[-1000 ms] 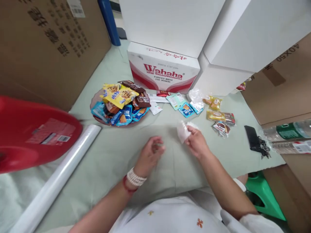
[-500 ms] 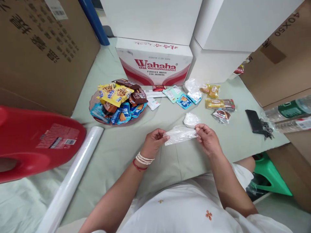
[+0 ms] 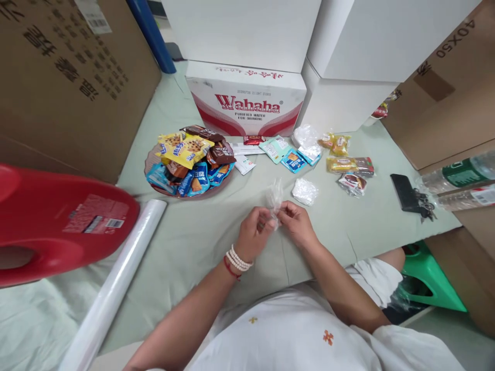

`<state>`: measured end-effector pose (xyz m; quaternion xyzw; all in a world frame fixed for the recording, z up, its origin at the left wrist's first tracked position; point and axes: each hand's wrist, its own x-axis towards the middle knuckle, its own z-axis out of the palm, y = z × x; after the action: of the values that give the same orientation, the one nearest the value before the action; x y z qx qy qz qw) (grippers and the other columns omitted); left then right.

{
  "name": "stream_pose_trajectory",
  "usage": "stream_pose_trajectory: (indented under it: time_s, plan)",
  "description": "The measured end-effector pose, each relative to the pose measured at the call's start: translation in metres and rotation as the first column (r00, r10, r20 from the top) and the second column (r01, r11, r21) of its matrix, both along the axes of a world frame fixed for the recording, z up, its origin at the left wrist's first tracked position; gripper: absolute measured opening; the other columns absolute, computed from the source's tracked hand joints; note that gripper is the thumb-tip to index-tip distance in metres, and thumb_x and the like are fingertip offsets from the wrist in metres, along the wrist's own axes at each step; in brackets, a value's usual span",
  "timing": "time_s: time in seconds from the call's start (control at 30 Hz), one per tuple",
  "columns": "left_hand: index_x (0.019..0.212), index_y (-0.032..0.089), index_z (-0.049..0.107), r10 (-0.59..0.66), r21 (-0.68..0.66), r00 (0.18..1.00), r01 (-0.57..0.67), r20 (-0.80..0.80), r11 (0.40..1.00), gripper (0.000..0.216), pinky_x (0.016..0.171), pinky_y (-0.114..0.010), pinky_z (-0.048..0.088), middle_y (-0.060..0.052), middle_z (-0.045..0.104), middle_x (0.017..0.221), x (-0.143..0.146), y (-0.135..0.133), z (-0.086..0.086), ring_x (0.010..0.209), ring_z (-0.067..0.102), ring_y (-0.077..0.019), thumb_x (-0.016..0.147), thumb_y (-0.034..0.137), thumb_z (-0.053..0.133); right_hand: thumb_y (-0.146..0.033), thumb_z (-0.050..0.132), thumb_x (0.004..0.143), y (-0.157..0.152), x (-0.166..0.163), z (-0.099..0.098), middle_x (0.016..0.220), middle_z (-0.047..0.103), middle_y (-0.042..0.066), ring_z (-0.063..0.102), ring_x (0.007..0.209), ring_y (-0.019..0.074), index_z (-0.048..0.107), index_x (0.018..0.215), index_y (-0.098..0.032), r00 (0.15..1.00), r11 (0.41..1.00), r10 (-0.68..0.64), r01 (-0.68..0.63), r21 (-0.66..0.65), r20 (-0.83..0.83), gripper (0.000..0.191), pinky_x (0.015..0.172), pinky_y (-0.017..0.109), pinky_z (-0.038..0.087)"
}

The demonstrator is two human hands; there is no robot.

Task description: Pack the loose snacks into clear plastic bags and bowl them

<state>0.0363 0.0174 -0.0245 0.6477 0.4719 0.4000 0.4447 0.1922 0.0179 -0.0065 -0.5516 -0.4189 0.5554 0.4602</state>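
Both hands meet over the middle of the cloth-covered table, pinching a clear plastic bag that is bunched up between them. The fingers of my left hand, with beads and a red cord at the wrist, close on its lower left side. From the right, my right hand pinches the gathered part, close against the left fingertips. The bag's loose end sticks up beyond the fingers. Just right of it lies a folded wad of clear plastic, touched by neither hand.
A bowl heaped with wrapped snacks stands left. Blue packets, yellow-wrapped snacks and a phone-like black object with keys lie right. A Wahaha carton stands behind. A plastic roll and red container are at left.
The plastic bag was stretched flat sideways between separated hands; now it is bunched upright. My right hand has moved left to meet my left hand, uncovering the folded plastic wad.
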Motion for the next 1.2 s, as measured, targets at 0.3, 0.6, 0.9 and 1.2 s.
stream_pose_trajectory:
  time_s: [0.3,0.6,0.9,1.2]
  plan:
    - [0.08,0.019,0.07,0.258,-0.352,0.885,-0.117,0.388,0.929,0.039,0.067,-0.027,0.048,-0.001,0.067,0.073,-0.006,0.021,-0.006,0.068,0.061,-0.0143,0.075,0.057,0.079,-0.042,0.091,0.064,-0.007,0.031,-0.003,0.068,0.056,-0.004,0.044,0.057,0.0081,0.07,0.077,-0.019,0.946,0.965,-0.256,0.238,-0.11,-0.201,0.033,0.051,0.022,0.036]
    - [0.091,0.019,0.063,0.321,-0.504,0.76,0.01,0.565,0.864,0.05,0.063,-0.024,0.052,-0.004,0.068,0.095,-0.007,0.019,0.004,0.078,0.064,-0.0138,0.076,0.065,0.078,-0.038,0.093,0.061,-0.018,0.075,0.007,0.071,0.055,-0.005,0.042,0.058,0.0076,0.066,0.076,-0.02,0.905,0.915,-0.403,0.4,-0.044,-0.136,0.036,0.051,0.021,0.034]
    - [0.125,0.023,0.067,0.118,-0.372,0.941,0.009,0.316,0.928,0.066,0.071,-0.026,0.047,-0.004,0.068,0.103,0.0,0.016,0.0,0.084,0.058,-0.015,0.068,0.047,0.088,-0.042,0.087,0.074,-0.022,0.048,0.018,0.061,0.053,-0.004,0.043,0.058,0.0097,0.072,0.077,-0.018,0.991,0.99,0.131,-0.132,-0.041,-0.042,0.028,0.058,0.024,0.034]
    - [0.076,0.02,0.074,0.303,-0.235,0.861,-0.221,0.409,0.946,0.033,0.076,-0.026,0.046,0.0,0.065,0.078,-0.007,0.021,0.0,0.078,0.056,-0.0141,0.079,0.052,0.078,-0.038,0.095,0.059,-0.024,0.06,0.011,0.065,0.052,-0.007,0.041,0.054,0.0071,0.066,0.079,-0.02,0.922,0.948,-0.312,0.285,-0.142,-0.231,0.04,0.051,0.021,0.033]
